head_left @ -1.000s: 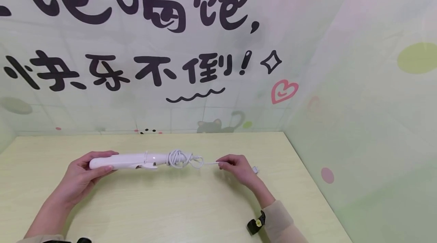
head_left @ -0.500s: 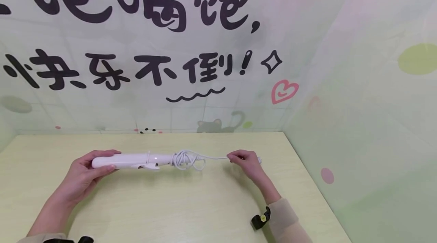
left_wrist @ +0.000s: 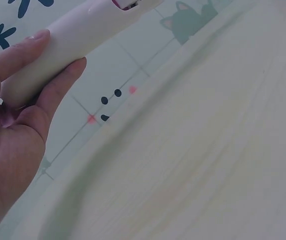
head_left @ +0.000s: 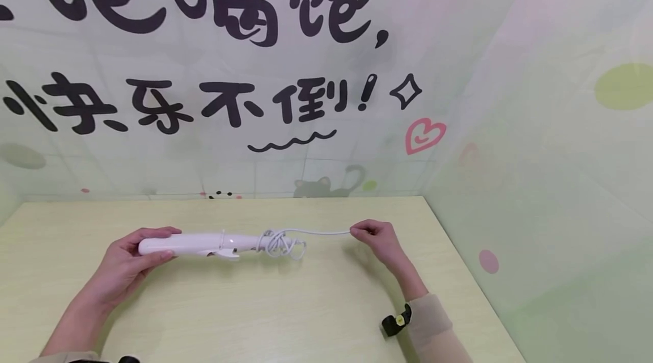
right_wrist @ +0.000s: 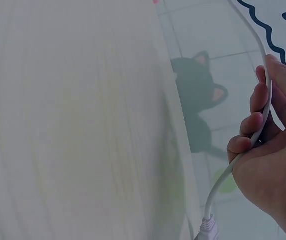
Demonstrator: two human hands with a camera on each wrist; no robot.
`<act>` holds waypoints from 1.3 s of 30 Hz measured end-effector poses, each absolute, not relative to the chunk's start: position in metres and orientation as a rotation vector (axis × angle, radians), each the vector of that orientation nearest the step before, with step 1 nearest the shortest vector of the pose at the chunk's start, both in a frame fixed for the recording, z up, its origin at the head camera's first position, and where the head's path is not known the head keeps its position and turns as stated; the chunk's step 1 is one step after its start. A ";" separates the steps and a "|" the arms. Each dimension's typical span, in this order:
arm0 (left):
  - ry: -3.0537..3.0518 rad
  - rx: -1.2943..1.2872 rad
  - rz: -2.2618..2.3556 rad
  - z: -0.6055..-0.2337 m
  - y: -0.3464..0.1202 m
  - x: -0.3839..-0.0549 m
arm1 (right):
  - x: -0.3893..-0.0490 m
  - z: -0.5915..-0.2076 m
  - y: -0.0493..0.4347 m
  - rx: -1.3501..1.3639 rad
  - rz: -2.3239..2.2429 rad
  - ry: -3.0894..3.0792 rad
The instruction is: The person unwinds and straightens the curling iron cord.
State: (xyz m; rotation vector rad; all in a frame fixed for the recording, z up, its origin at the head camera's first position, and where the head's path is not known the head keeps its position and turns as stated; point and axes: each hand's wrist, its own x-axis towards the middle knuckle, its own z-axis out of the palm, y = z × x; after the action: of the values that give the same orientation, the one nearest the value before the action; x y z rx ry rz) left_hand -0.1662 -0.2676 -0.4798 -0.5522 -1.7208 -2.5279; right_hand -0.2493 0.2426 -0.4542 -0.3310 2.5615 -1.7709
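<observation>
A white curling iron (head_left: 191,243) is held level over the table, its rounded end to the left. My left hand (head_left: 124,264) grips that end between thumb and fingers; the left wrist view shows the same grip on the smooth barrel (left_wrist: 75,37). A small lever (head_left: 228,254) juts from the iron's underside near the middle. White cord (head_left: 278,243) is looped around the far end of the handle. From those loops a length runs right to my right hand (head_left: 381,241), which pinches it. In the right wrist view the cord passes across my curled fingers (right_wrist: 252,123) to a white plug (right_wrist: 209,228) hanging below.
The pale wooden table (head_left: 265,312) spans the space below both hands. A printed wall panel (head_left: 357,142) with dark lettering rises behind the table's back edge, and another panel (head_left: 561,198) stands along the right side. Each wrist carries a dark strapped device (head_left: 393,326).
My right hand has moved right and slightly up, drawing out a longer stretch of cord from the loops. The left hand and the curling iron have barely moved.
</observation>
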 end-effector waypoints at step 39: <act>-1.579 -0.590 -2.604 -0.472 -0.266 -0.170 | -0.239 -0.431 0.258 -0.261 -1.802 2.597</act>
State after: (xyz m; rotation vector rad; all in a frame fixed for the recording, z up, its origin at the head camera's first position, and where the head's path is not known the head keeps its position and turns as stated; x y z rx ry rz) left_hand -0.1697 -0.2664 -0.4723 -0.5905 -1.5789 -2.6040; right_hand -0.2393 0.2582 -0.4309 -0.2607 2.5969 -1.8025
